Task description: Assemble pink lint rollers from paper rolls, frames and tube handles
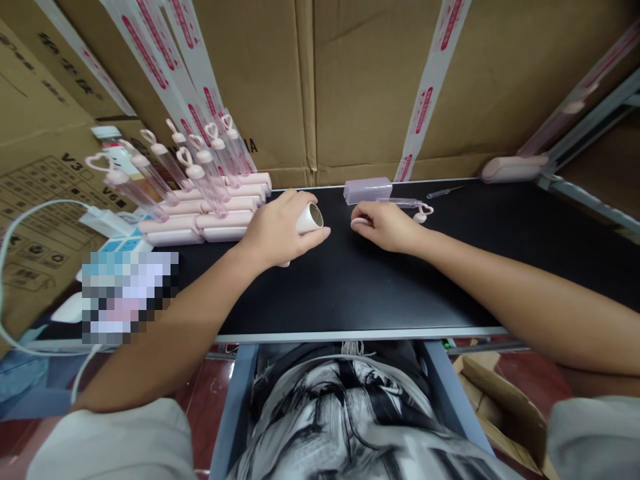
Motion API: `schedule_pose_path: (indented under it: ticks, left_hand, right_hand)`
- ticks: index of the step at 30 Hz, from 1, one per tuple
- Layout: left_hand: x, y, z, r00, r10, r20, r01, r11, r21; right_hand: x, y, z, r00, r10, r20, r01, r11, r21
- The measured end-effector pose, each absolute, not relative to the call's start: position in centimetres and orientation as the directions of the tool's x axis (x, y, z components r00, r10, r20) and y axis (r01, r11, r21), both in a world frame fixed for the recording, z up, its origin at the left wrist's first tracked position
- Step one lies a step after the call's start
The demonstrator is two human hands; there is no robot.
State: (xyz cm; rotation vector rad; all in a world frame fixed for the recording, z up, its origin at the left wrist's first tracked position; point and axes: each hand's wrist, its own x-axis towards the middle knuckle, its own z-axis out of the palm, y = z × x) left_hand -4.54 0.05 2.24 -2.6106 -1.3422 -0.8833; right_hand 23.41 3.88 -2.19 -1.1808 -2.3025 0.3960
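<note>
My left hand (275, 230) is wrapped around a white hollow tube (312, 217), its open end facing right. The fingers hide most of the tube. To the right of it, my right hand (391, 227) is closed with a small pale pink rounded piece (358, 223) between thumb and fingers; the hand covers part of it. Just beyond that hand lie a translucent lilac box-shaped piece (369, 191) and a clear tube (397, 202) with a pink heart-shaped loop (423, 212) at its end.
Several pink units (173, 227) with upright clear tubes and heart loops stand at the left. A bottle (117, 150), a power strip (117, 247) and a blurred phone-like item (130, 300) are near them. A thin screwdriver (445, 192) and another pink unit (513, 168) lie right. Cardboard (360, 87) lines the back.
</note>
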Motion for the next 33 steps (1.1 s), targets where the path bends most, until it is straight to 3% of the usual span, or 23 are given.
schedule_pose_path:
  ticks: [3, 5, 8, 11, 14, 21, 28, 33]
  left_hand:
    - [-3.8, -1.1, 2.5, 0.472, 0.767, 0.434, 0.798, -0.582, 0.160]
    - [-3.1, -1.7, 2.5, 0.500, 0.774, 0.390, 0.798, -0.586, 0.139]
    - [-2.2, -2.2, 2.2, 0.522, 0.772, 0.363, 0.783, -0.602, 0.156]
    - [-1.5, -2.5, 1.7, 0.491, 0.781, 0.385, 0.740, -0.607, 0.289]
    - [-1.1, -2.8, 1.4, 0.465, 0.773, 0.432, 0.675, -0.625, 0.391]
    - [-1.1, -3.0, 1.0, 0.408, 0.767, 0.494, 0.586, -0.636, 0.503]
    - [-1.1, -2.7, 0.3, 0.374, 0.734, 0.567, 0.525, -0.672, 0.523]
    - [-1.3, -2.7, 0.3, 0.397, 0.683, 0.612, 0.535, -0.715, 0.451]
  right_hand:
    - [22.0, 2.3, -1.9, -0.380, 0.881, 0.281, 0.365, 0.422, -0.830]
    - [20.9, 1.0, -1.7, -0.333, 0.893, 0.303, 0.198, 0.380, -0.903]
    - [19.8, -0.9, -1.3, -0.230, 0.878, 0.419, 0.176, 0.461, -0.869]
    - [19.5, -2.3, -0.9, -0.191, 0.835, 0.517, 0.283, 0.551, -0.785]
    - [19.7, -2.8, -0.7, -0.271, 0.820, 0.504, 0.275, 0.567, -0.776]
    - [20.7, -2.6, -1.4, -0.489, 0.720, 0.493, 0.170, 0.633, -0.755]
    - [19.9, -3.2, -2.5, -0.484, 0.637, 0.600, 0.260, 0.759, -0.597]
    - [19.9, -3.0, -2.8, -0.489, 0.593, 0.639, 0.265, 0.799, -0.539]
